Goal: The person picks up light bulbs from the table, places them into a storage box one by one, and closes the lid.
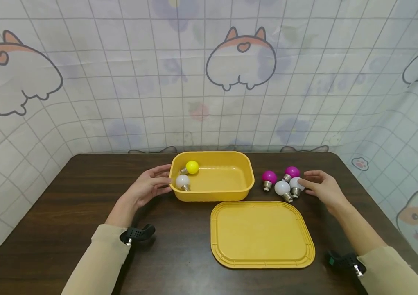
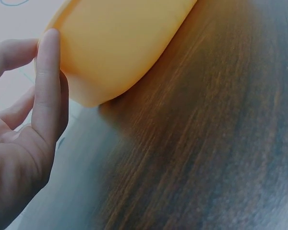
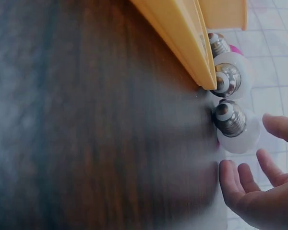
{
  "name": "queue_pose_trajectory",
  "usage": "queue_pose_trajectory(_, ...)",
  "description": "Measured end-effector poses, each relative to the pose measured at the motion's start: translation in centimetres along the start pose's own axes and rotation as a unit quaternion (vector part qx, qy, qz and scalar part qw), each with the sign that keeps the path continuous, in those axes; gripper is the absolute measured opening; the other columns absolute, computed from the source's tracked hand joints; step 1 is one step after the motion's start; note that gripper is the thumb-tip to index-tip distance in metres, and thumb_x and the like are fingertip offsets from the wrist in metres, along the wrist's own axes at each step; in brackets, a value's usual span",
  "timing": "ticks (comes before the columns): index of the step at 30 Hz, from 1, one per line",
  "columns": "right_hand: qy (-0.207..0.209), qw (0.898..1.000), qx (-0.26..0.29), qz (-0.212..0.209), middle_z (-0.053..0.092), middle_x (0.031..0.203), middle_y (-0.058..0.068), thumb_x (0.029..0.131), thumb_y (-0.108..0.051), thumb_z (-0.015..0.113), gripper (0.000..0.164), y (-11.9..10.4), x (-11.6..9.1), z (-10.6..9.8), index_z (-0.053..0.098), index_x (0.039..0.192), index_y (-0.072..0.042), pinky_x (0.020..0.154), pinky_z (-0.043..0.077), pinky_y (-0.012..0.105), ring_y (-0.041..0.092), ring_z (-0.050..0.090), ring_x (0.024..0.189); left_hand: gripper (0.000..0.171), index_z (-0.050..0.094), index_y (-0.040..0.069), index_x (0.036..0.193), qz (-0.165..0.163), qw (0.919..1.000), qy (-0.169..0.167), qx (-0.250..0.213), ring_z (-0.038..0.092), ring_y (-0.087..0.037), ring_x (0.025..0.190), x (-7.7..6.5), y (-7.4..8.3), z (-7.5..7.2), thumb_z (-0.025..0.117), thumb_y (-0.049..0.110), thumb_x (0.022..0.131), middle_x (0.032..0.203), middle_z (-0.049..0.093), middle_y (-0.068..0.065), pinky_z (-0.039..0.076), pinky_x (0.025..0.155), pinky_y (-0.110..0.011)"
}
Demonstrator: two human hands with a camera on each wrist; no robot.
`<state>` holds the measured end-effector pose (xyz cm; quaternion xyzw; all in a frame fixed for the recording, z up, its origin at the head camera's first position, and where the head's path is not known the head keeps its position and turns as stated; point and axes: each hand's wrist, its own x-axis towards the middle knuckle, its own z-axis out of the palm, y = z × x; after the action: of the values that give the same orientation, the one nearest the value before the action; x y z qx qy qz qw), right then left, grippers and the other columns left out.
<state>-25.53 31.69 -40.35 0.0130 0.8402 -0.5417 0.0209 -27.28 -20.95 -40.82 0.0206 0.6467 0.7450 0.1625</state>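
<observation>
My left hand [image 1: 151, 184] touches the left end of a yellow plastic box [image 1: 212, 196], its fingers fairly straight against the wall. In the left wrist view the thumb and fingers [image 2: 48, 81] meet the box near its rim. Inside the box lie a yellow light bulb [image 1: 192, 167] and a white light bulb [image 1: 182, 181]. My right hand [image 1: 323, 188] is held beside a second white bulb [image 1: 296, 183], thumb and fingers spread apart. The right wrist view shows a gap between the hand [image 3: 264, 191] and that bulb [image 3: 242, 136].
A third white bulb [image 1: 282, 188] and two magenta bulbs [image 1: 269, 177] [image 1: 292, 171] lie right of the box. The flat yellow lid [image 1: 262, 235] rests in front on the dark wooden table [image 1: 179, 250]. A patterned cloth [image 1: 227, 114] hangs behind the table.
</observation>
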Motion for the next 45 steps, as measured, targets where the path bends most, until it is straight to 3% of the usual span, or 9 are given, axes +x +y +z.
queue_pose_trajectory(15,-0.001,1.000,-0.022,-0.007,0.044,0.146,0.034,0.100,-0.026,0.071,0.065,-0.39,0.21,0.33,0.043,0.145,0.012,0.085,0.056,0.018,-0.005,0.058,0.090,0.065,0.034,0.004,0.158,-0.002,1.0000,0.000,0.000,0.068,-0.017,0.100,0.06,0.04,0.05,0.063,-0.001,0.100,0.151,0.044,-0.025,0.059,0.089,-0.032)
queue_pose_trajectory(27,-0.007,0.995,-0.094,-0.023,0.055,0.135,0.031,0.098,-0.029,0.073,0.063,0.20,0.58,-0.10,0.049,0.140,0.010,0.078,0.053,0.020,0.008,0.058,0.093,0.065,0.033,0.004,0.159,0.003,1.0000,-0.006,0.006,0.067,-0.017,0.103,0.20,-0.10,0.11,0.062,0.001,0.101,0.151,0.044,-0.025,0.058,0.091,-0.031)
queue_pose_trajectory(36,-0.016,0.999,-0.037,-0.023,0.052,0.132,0.033,0.098,-0.018,0.073,0.059,0.30,0.48,0.15,0.046,0.139,0.015,0.079,0.058,0.020,0.001,0.060,0.088,0.064,0.031,0.004,0.160,0.006,0.9999,-0.012,0.008,0.066,-0.018,0.106,0.05,-0.31,-0.16,0.060,0.000,0.102,0.151,0.043,-0.025,0.058,0.091,-0.031)
queue_pose_trajectory(45,-0.012,0.999,-0.017,-0.025,0.050,0.134,0.031,0.099,-0.017,0.072,0.058,-0.27,0.40,-0.24,0.046,0.139,0.016,0.081,0.058,0.021,0.002,0.063,0.088,0.064,0.032,0.003,0.159,0.003,1.0000,-0.006,-0.004,0.068,-0.017,0.101,0.01,-0.05,-0.10,0.060,-0.001,0.101,0.150,0.043,-0.025,0.059,0.088,-0.030)
